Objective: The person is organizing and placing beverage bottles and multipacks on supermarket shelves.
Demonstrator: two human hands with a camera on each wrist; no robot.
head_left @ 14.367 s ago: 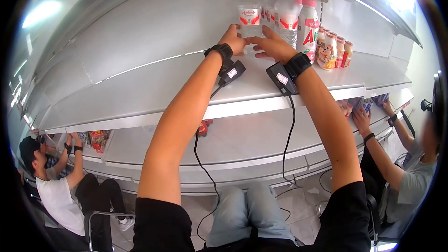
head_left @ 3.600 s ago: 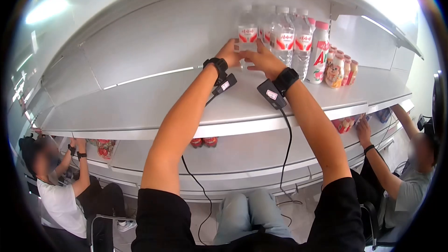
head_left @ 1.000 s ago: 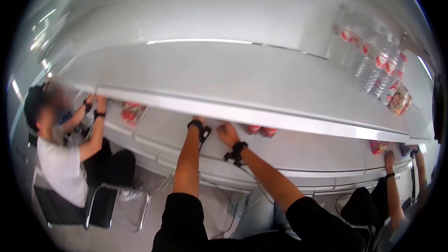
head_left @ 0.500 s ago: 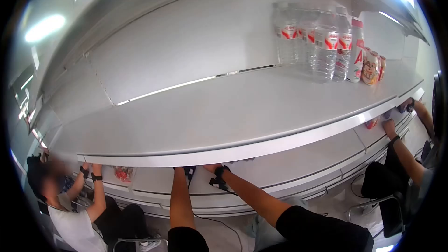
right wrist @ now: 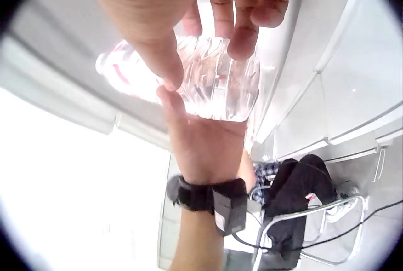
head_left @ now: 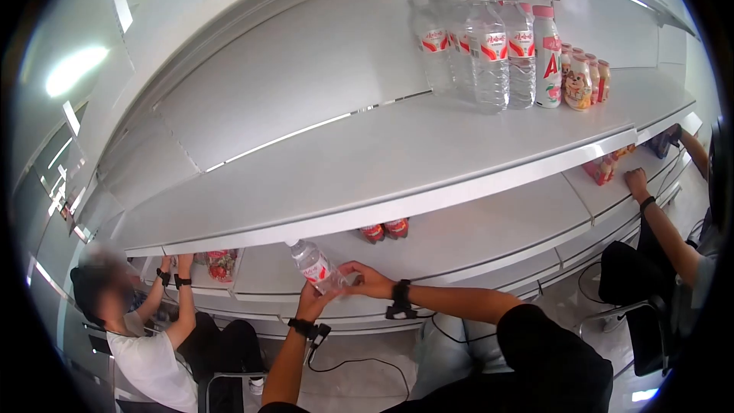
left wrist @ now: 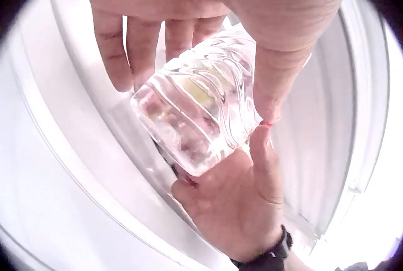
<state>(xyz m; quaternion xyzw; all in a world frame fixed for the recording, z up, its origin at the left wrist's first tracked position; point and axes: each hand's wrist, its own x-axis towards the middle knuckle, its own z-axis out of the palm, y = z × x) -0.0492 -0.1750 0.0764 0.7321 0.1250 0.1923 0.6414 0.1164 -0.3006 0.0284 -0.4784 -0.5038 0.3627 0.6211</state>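
A clear plastic water bottle (head_left: pixel 310 260) with a red-and-white label tilts in front of the lower shelf, its cap up and to the left. My left hand (head_left: pixel 312 304) holds it low from beneath, thumb and fingers on either side. From the right, my right hand (head_left: pixel 371 281) grips the same end. In the left wrist view, the bottle's ribbed base (left wrist: pixel 195 104) lies between both hands, the thumbs nearly meeting. The right wrist view shows the bottle (right wrist: pixel 217 85) lying across the right hand's fingers, with the left palm below.
On the upper shelf (head_left: pixel 367 168) stand several similar water bottles (head_left: pixel 489 53), a pink-capped bottle (head_left: pixel 547 61) and small drink bottles (head_left: pixel 579 84). Red packs (head_left: pixel 384 229) sit on the lower shelf (head_left: pixel 474 233). People sit working at left and right. Wrist cables hang down.
Earlier both hands were around a bottle at the left of the upper row. They went down to the lower shelf, partly hidden under the upper one, and now show a water bottle held between them.
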